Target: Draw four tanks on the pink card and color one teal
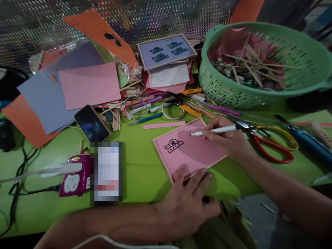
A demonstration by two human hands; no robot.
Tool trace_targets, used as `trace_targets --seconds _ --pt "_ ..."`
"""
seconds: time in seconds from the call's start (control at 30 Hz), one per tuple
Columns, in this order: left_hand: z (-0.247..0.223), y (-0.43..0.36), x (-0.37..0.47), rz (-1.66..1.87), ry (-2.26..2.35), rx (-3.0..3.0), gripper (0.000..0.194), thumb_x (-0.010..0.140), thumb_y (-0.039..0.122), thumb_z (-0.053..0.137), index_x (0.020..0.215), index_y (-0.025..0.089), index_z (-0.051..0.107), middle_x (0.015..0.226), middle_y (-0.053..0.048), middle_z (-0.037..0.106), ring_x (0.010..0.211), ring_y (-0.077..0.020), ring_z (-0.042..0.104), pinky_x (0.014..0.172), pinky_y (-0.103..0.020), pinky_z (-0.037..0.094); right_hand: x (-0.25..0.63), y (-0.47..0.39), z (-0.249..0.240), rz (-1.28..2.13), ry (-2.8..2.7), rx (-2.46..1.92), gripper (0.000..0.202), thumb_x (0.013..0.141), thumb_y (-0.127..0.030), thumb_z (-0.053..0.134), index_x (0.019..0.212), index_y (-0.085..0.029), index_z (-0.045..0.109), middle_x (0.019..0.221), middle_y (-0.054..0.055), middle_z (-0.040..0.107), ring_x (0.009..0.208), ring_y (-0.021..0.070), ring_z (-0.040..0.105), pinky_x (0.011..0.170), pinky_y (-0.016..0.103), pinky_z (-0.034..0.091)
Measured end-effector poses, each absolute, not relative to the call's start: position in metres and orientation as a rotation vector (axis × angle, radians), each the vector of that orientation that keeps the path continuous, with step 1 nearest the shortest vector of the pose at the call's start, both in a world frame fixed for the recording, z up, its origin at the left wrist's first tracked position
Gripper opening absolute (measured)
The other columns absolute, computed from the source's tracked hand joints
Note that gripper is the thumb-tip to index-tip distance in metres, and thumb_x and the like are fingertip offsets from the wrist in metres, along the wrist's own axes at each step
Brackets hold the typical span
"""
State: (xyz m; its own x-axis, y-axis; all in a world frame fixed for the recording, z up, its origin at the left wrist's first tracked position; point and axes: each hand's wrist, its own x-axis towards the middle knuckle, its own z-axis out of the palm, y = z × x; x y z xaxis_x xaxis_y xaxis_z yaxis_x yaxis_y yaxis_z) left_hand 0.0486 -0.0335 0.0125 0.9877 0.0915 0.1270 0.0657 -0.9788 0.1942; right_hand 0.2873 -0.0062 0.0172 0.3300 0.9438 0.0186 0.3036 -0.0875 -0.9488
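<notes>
A pink card point(186, 152) edged with thin wooden sticks lies on the green table. On its left half is a black line drawing of a tank point(173, 146) with a star. My right hand point(224, 138) grips a white marker pen point(218, 130), its dark tip at or just above the card, right of the drawing. I cannot tell whether the tip touches. My left hand point(188, 193) rests with fingers spread on the card's near edge and holds nothing. Scissors point(271, 143) with red and yellow handles lie beside my right hand.
A green basket point(233, 95) holding sticks and stones stands back right. Behind the card lie a framed tank picture point(166, 52), pliers point(178, 98), tape rings and markers. To the left are paper sheets point(89, 84), a phone point(92, 122), a pixelated rectangle and a purple power strip point(75, 176).
</notes>
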Motion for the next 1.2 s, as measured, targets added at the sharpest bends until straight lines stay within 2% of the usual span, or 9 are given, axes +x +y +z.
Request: trace_targets --seconds 0.7,0.83,1.07,1.2 --pt "0.0118 -0.0336 0.0503 0.255 0.12 2.932 0.021 0.093 0.034 0.066 0.111 0.026 0.058 0.145 -0.022 0.062 0.135 -0.0379 0.055 0.109 -0.067 0.03 0.287 -0.0052 0.0176 0.809 -1.22 -1.631 0.037 0.083 -0.057 0.076 0.076 -0.024 0.06 0.064 0.002 0.064 0.059 0.018 0.058 0.054 0.031 0.044" --pt "0.0114 -0.0333 0.0499 0.263 0.122 2.943 0.02 0.094 0.033 0.065 0.111 0.025 0.057 0.145 -0.022 0.062 0.135 -0.038 0.055 0.11 -0.067 0.029 0.2866 -0.0059 0.0169 0.771 -1.245 -1.668 0.035 0.083 -0.054 0.076 0.075 -0.024 0.06 0.062 0.001 0.061 0.057 0.0171 0.054 0.053 0.03 0.04" --pt "0.0139 -0.0327 0.0491 0.23 0.115 2.942 0.019 0.095 0.032 0.063 0.112 0.025 0.056 0.147 -0.023 0.06 0.138 -0.0387 0.053 0.11 -0.068 0.025 0.2817 -0.0046 0.0221 0.715 -1.204 -1.653 0.034 0.082 -0.052 0.077 0.074 -0.025 0.058 0.065 0.0 0.061 0.059 0.0166 0.053 0.055 0.03 0.041" --pt "0.0126 -0.0333 0.0487 0.215 0.102 2.951 0.02 0.096 0.033 0.062 0.113 0.025 0.055 0.148 -0.023 0.059 0.138 -0.0387 0.052 0.111 -0.068 0.022 0.2827 -0.0055 0.0201 0.666 -1.165 -1.664 0.027 0.083 -0.042 0.076 0.075 -0.025 0.058 0.063 -0.001 0.057 0.058 0.0168 0.051 0.054 0.03 0.04"
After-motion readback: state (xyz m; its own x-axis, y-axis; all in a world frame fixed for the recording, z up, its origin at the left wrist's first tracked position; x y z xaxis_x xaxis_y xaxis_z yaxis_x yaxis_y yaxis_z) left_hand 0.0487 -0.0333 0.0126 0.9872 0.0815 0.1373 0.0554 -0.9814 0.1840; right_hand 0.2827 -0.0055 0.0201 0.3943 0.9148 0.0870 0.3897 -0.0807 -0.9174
